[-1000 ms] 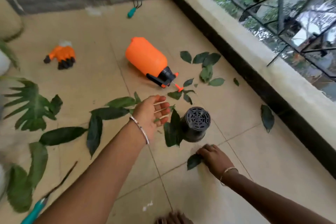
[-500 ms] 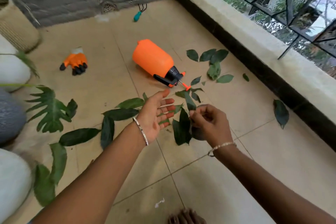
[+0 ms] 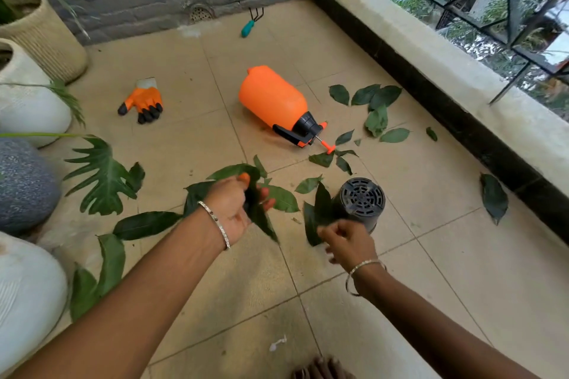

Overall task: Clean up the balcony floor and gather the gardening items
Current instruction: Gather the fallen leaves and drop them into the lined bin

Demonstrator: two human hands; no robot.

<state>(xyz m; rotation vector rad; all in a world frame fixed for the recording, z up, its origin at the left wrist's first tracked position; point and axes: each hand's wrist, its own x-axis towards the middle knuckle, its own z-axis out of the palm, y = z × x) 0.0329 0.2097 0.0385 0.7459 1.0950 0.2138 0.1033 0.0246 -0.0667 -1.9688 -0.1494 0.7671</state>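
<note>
A bunch of leaves (image 3: 258,215) is gripped in the left hand (image 3: 229,209), fingers curled round it above the tiled floor (image 3: 431,271); the right hand (image 3: 346,241) is blurred, fingers bent beside the tipped black pot (image 3: 360,203), so any hold cannot be told; an orange sprayer (image 3: 272,98) is laid beyond, with loose leaves (image 3: 377,121) scattered toward the ledge (image 3: 431,49); a glove (image 3: 143,101) and hand rake (image 3: 248,28) are seen farther off.

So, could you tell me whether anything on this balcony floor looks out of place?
The orange sprayer lies on its side, and the black pot is overturned, its drainage base showing. Many leaves lie scattered near the ledge; one orange glove and a teal hand rake lie apart on the tiles.
</note>
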